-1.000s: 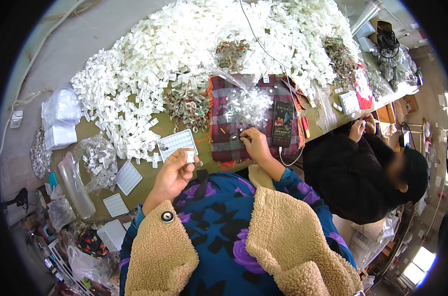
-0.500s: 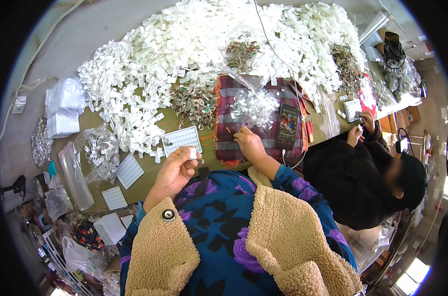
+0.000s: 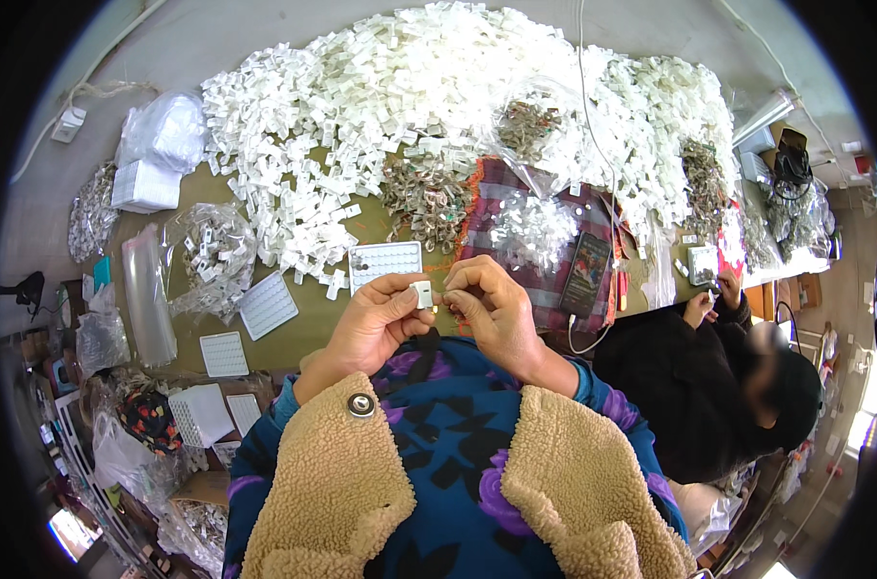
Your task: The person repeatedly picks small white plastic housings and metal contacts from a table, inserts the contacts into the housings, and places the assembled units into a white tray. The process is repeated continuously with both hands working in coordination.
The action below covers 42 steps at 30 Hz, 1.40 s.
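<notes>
My left hand (image 3: pixel 376 326) pinches a small white rectangular plastic piece (image 3: pixel 423 294) between thumb and fingers, in front of my chest. Close to its right side, my right hand (image 3: pixel 498 314) has its thumb and fingers pressed together; anything in them is too small to name. Just beyond both hands lies a white gridded tray (image 3: pixel 400 259). To its right, small shiny clear pieces (image 3: pixel 533 232) lie heaped on a dark plaid cloth (image 3: pixel 477 236). Small metal parts (image 3: pixel 424 205) are piled beside the cloth's left edge.
A huge heap of white plastic pieces (image 3: pixel 361 92) covers the far table. A phone (image 3: pixel 586 275) with a plugged-in cable rests on the cloth's right. At left are more gridded trays (image 3: pixel 268 305), clear plastic sleeves (image 3: pixel 149 299) and a filled bag (image 3: pixel 212 256). A person in black (image 3: pixel 680 386) works at right.
My right hand has left the plaid cloth and come left to meet my left hand. The left hand still holds the white piece. The whole view has shifted slightly.
</notes>
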Motion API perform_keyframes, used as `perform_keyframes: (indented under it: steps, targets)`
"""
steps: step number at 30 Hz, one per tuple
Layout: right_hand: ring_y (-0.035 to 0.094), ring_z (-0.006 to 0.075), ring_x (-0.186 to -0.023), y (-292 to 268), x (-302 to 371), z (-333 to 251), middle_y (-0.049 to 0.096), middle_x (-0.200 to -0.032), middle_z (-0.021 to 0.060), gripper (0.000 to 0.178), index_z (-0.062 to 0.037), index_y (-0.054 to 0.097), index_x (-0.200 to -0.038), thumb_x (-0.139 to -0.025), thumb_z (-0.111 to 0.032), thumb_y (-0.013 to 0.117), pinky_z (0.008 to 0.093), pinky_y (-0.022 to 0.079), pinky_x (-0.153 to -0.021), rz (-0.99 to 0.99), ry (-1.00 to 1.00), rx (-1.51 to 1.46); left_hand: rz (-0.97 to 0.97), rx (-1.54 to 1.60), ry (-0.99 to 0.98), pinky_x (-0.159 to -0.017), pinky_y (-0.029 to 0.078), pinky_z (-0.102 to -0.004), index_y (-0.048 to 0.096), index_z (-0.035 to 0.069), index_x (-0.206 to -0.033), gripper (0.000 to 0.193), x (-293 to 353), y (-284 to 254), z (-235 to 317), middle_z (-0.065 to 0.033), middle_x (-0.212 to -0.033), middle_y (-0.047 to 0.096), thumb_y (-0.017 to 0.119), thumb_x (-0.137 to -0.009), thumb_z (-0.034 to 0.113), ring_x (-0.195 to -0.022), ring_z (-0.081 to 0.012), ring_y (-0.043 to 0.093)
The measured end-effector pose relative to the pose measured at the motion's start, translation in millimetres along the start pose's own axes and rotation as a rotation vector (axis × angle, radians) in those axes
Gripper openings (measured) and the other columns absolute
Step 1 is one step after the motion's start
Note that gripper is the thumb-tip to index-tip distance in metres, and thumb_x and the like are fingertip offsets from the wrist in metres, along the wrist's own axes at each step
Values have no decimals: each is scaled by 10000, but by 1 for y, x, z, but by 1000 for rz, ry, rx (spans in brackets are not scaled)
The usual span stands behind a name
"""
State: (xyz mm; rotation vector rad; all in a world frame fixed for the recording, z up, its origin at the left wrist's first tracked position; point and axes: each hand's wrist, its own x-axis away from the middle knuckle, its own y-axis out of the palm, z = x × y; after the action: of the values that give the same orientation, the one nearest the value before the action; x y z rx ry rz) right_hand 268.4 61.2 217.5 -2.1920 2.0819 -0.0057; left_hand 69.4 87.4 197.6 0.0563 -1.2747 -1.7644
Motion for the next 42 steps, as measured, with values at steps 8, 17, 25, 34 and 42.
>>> perform_keyframes:
  steps: [8,17,25,34,42]
  targets:
    - [622,193,-776,16,-2,-4,600,-893,103,119,16,576,-916,-839,94,621,296,508,-668,-17,-74,51,-7,-36,59,-713,605,-279,607,-33,-1174,270,15,4,0,-135,-1000,689,628,-940,100,-810,-183,695]
    - [635,227,-771,13,-2,-7,589,-881,119,114,20,566,-931,-851,92,602,318,522,-683,-123,-50,69,6,19,49,-710,604,-268,605,-49,-1175,272,18,4,-5,-121,-984,689,617,-946,98,-801,-169,689]
    - [608,332,-798,11,-2,-12,561,-857,154,90,11,556,-919,-861,55,608,364,515,-687,-225,-181,345,78,-128,44,-692,600,-267,618,-47,-1154,250,20,0,-13,-114,-969,690,619,-942,86,-781,-168,692]
    - [630,217,-735,37,-6,9,634,-859,136,67,29,596,-911,-865,17,643,318,509,-662,-237,150,104,125,69,25,-682,585,-242,623,-49,-1130,250,31,-23,-13,-91,-926,688,581,-972,140,-760,-137,681]
    - [612,180,-672,99,-27,54,634,-787,110,63,34,640,-877,-837,3,679,307,498,-628,-460,170,88,394,217,92,-656,576,-246,602,-17,-1145,216,56,-84,-25,-87,-914,678,584,-966,101,-744,-138,668]
